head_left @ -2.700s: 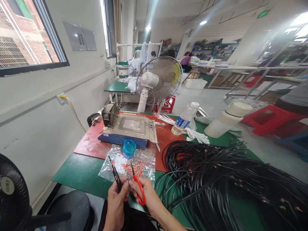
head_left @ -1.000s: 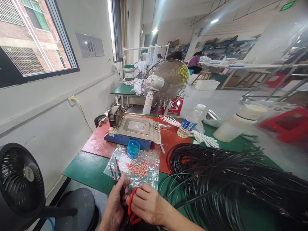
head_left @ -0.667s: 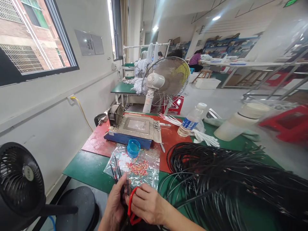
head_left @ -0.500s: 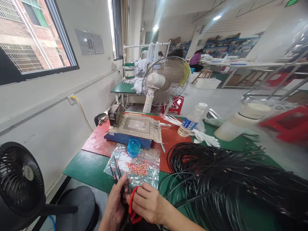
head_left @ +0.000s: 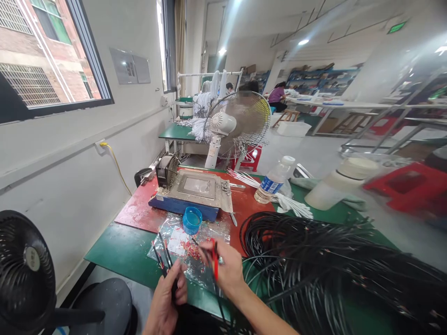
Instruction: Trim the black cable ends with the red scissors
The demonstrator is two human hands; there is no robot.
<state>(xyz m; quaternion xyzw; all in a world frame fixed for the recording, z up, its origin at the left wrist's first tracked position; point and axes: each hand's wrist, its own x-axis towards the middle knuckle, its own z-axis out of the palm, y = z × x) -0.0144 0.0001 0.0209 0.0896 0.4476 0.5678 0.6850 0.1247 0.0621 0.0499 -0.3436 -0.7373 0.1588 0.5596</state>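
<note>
My left hand (head_left: 165, 295) is closed around several black cables (head_left: 163, 253), their stripped ends pointing up with thin red wires showing. Slightly blurred, my right hand (head_left: 230, 270) grips red-handled scissors (head_left: 215, 263). A black cable (head_left: 220, 304) hangs down beside that hand; whether its fingers also hold it is unclear. Under and beyond the hands lies a clear plastic bag (head_left: 220, 235) strewn with red and yellow clippings (head_left: 191, 250). A round blue dish (head_left: 192, 222) stands at the bag's far edge.
Behind the dish sits a blue heating unit (head_left: 185, 207) with a small black fan (head_left: 166, 170). A large heap of black cables (head_left: 296, 246) covers the right side. A water bottle (head_left: 274, 181) and a cream bottle (head_left: 338, 184) stand behind it. A desk fan (head_left: 28, 265) is left.
My right hand has moved away from my left, up and to the right, with the scissors over the clippings. My left hand keeps its cables. The view has shifted slightly.
</note>
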